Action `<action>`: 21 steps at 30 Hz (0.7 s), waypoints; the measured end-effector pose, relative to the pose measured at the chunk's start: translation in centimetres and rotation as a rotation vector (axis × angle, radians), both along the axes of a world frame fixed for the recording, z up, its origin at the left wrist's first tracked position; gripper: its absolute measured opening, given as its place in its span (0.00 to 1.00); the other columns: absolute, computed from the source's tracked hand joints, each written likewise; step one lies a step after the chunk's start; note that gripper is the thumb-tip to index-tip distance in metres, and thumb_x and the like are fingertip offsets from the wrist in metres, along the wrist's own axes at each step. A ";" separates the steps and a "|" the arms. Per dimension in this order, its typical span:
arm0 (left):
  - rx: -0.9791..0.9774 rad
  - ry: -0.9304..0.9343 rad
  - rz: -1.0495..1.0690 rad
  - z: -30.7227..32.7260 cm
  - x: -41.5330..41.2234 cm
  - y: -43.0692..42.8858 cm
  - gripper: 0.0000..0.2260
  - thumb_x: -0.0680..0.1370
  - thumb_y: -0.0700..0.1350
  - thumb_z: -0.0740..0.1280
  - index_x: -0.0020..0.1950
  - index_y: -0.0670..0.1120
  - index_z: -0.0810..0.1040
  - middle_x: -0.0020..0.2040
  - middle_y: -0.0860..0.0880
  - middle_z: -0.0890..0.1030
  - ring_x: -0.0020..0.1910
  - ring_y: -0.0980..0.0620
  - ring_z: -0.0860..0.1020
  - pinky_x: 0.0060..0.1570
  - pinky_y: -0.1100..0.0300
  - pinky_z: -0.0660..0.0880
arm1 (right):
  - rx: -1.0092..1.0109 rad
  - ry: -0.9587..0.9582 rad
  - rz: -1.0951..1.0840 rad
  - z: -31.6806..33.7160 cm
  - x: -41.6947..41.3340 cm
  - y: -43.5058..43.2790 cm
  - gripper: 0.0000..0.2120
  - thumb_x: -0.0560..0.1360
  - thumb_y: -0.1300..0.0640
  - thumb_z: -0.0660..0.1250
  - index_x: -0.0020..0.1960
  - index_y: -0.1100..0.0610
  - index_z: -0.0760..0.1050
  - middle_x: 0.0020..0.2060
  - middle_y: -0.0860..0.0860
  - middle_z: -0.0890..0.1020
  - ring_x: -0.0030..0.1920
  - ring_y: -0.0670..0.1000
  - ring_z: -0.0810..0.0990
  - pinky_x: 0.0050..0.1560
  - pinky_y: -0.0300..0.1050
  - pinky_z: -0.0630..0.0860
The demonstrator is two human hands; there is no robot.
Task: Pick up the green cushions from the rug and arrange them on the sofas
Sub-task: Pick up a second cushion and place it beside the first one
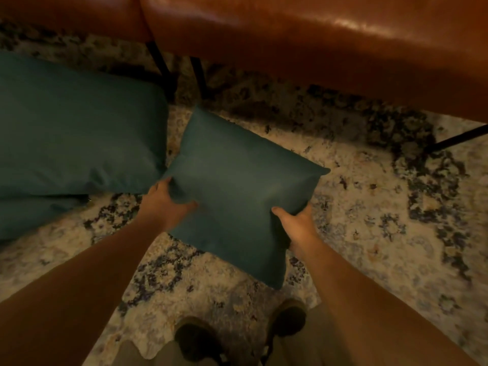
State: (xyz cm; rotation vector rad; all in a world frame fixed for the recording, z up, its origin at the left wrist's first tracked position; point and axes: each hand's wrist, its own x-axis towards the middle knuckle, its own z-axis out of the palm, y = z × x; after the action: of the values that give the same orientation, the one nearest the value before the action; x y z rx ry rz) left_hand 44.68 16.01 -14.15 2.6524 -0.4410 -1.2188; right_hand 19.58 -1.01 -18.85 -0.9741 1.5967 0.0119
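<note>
A small dark green cushion (pixel 237 186) sits in the middle of the patterned rug (pixel 369 220), gripped by both my hands. My left hand (pixel 165 202) pinches its left edge, thumb pressed into the top. On the right edge my right hand (pixel 295 223) holds it with the thumb on top and the fingers tucked under. A larger green cushion (pixel 76 128) lies on the rug to the left, with another green cushion (pixel 31 217) partly under it. The brown leather sofa (pixel 317 48) fills the top of the view.
A second brown sofa section (pixel 71 14) stands at the top left, with black metal legs (pixel 161 67) between the two. Another thin black leg (pixel 459 138) angles in at the right. My shoes (pixel 195 339) stand on the rug at the bottom.
</note>
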 end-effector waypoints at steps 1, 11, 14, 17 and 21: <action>-0.010 -0.016 0.016 -0.4 0.1 -0.2 0.52 0.71 0.67 0.77 0.85 0.50 0.55 0.83 0.41 0.61 0.80 0.35 0.62 0.78 0.40 0.62 | 0.043 -0.046 -0.080 0.0 0.0 -0.2 0.60 0.58 0.35 0.84 0.83 0.42 0.57 0.77 0.50 0.73 0.73 0.61 0.75 0.72 0.71 0.74; -0.111 0.355 0.585 -0.5 -0.9 -0.4 0.35 0.69 0.63 0.80 0.71 0.54 0.72 0.66 0.53 0.74 0.63 0.47 0.72 0.65 0.44 0.71 | 0.131 -0.072 -0.282 2.1 -0.9 -2.2 0.54 0.73 0.41 0.81 0.88 0.43 0.52 0.80 0.53 0.71 0.72 0.62 0.74 0.69 0.69 0.73; -0.126 0.434 0.642 0.1 -2.0 0.9 0.32 0.69 0.61 0.80 0.70 0.56 0.73 0.66 0.54 0.72 0.64 0.48 0.69 0.65 0.41 0.70 | 0.119 -0.104 -0.253 3.8 -1.9 -2.0 0.44 0.73 0.37 0.80 0.83 0.43 0.65 0.73 0.50 0.77 0.62 0.57 0.76 0.67 0.61 0.74; -0.174 0.490 0.677 2.9 -2.8 1.3 0.26 0.73 0.57 0.78 0.68 0.57 0.73 0.60 0.54 0.75 0.60 0.47 0.72 0.61 0.40 0.70 | 0.122 -0.130 -0.260 6.2 -2.7 -1.2 0.45 0.69 0.33 0.80 0.81 0.42 0.68 0.66 0.46 0.80 0.60 0.54 0.79 0.71 0.61 0.74; -0.257 0.474 0.692 6.8 -2.8 1.4 0.26 0.75 0.53 0.78 0.70 0.52 0.73 0.59 0.53 0.81 0.51 0.51 0.79 0.52 0.46 0.74 | 0.116 -0.193 -0.320 10.3 -3.1 -0.6 0.41 0.71 0.33 0.79 0.80 0.40 0.70 0.65 0.44 0.81 0.56 0.49 0.79 0.69 0.62 0.73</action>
State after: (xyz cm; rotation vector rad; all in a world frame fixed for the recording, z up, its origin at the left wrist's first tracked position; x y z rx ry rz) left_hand 41.88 17.38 -7.33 1.9342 0.3477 -1.3537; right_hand 16.49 -1.60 -8.54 -0.6037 1.5380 -0.2029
